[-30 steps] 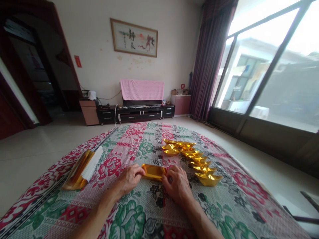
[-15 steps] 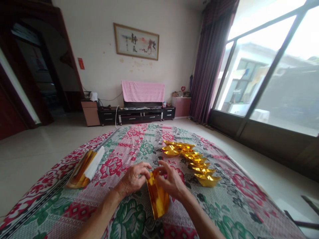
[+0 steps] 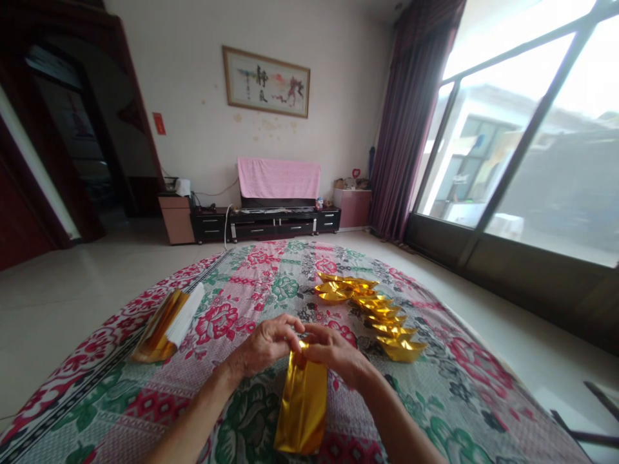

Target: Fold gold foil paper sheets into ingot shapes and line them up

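Observation:
A folded sheet of gold foil paper (image 3: 302, 406) hangs lengthwise toward me from both hands, over the patterned cloth. My left hand (image 3: 271, 341) pinches its far left corner, fingers curled. At the far right corner, my right hand (image 3: 333, 351) grips the same paper, thumb and fingers closed; the fingertips of both hands nearly meet. Right of my hands, several folded gold paper ingots (image 3: 400, 348) stand in a row that runs away from me. A stack of gold and white paper sheets (image 3: 167, 325) lies to the left.
The round table wears a floral cloth (image 3: 251, 283) in red, green and grey. Beyond it, a low black cabinet (image 3: 275, 227) stands by the wall, with a pink cloth (image 3: 279, 177) draped over something on top. A large window (image 3: 522, 129) is at the right.
The gold paper has swung from slanting right to nearly straight toward me, and its broad face shows more. My right hand has turned, its fingers now closer to my left fingertips.

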### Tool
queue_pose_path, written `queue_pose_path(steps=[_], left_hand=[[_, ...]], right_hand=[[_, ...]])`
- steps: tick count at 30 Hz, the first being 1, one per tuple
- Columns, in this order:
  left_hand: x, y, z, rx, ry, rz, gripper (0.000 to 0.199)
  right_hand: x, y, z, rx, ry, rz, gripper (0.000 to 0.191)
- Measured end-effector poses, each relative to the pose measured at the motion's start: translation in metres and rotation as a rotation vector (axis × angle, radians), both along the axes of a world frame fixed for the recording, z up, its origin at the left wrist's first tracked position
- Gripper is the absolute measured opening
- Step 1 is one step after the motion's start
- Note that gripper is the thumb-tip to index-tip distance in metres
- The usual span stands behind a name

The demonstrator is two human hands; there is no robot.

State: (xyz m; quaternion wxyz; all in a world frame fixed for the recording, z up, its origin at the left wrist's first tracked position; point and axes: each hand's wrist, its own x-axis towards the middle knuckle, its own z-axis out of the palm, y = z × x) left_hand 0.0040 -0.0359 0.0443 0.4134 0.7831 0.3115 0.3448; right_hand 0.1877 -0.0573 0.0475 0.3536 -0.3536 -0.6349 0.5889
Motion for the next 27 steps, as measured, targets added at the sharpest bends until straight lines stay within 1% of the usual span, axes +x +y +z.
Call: queue_pose_path(steps=[2,4,5,6,7,9,11,13,16,19,21,23,25,27], left_hand=[[0.0,0.0,0.0,-0.019,-0.033,-0.002,0.015],[-0.002,0.0,-0.001,-0.077,-0.077,0.06,0.015],[-0.003,0.001,-0.002,-0.13,-0.096,0.107,0.019],[-0.004,0.001,-0.003,-0.194,-0.106,0.154,0.024],[-0.006,0.002,-0.004,-0.257,-0.106,0.189,0.029],[-0.009,0.004,-0.007,-0.343,-0.086,0.195,0.032],[-0.011,0.007,-0.011,-0.353,-0.046,0.159,0.032],[-0.011,0.011,-0.016,-0.316,0.012,0.16,0.03],[-0.01,0.015,-0.023,-0.214,0.126,0.235,0.028],[-0.008,0.015,-0.025,-0.08,0.251,0.284,0.027],[-0.006,0.014,-0.024,0.011,0.315,0.305,0.027],[-0.004,0.012,-0.024,0.094,0.356,0.316,0.027],[-0.003,0.012,-0.024,0.164,0.391,0.315,0.028],[-0.003,0.013,-0.025,0.22,0.429,0.313,0.028]], right_hand=[[-0.001,0.001,-0.002,-0.011,-0.002,0.003,0.031],[-0.003,0.004,-0.01,-0.01,-0.009,-0.034,0.034],[-0.005,0.007,-0.015,0.002,-0.002,-0.076,0.036],[-0.007,0.01,-0.02,0.005,0.019,-0.147,0.035],[-0.009,0.013,-0.026,0.008,0.055,-0.211,0.031],[-0.012,0.02,-0.038,0.004,0.074,-0.345,0.024],[-0.014,0.025,-0.047,0.013,0.079,-0.454,0.021],[-0.014,0.028,-0.052,0.028,0.04,-0.509,0.02],[-0.012,0.027,-0.049,0.081,-0.129,-0.58,0.019],[-0.007,0.022,-0.041,0.28,-0.403,-0.599,0.018],[-0.003,0.019,-0.038,0.429,-0.516,-0.598,0.019],[0.0,0.018,-0.037,0.56,-0.573,-0.565,0.019],[0.003,0.018,-0.039,0.646,-0.599,-0.515,0.019],[0.005,0.018,-0.041,0.684,-0.613,-0.476,0.019]])
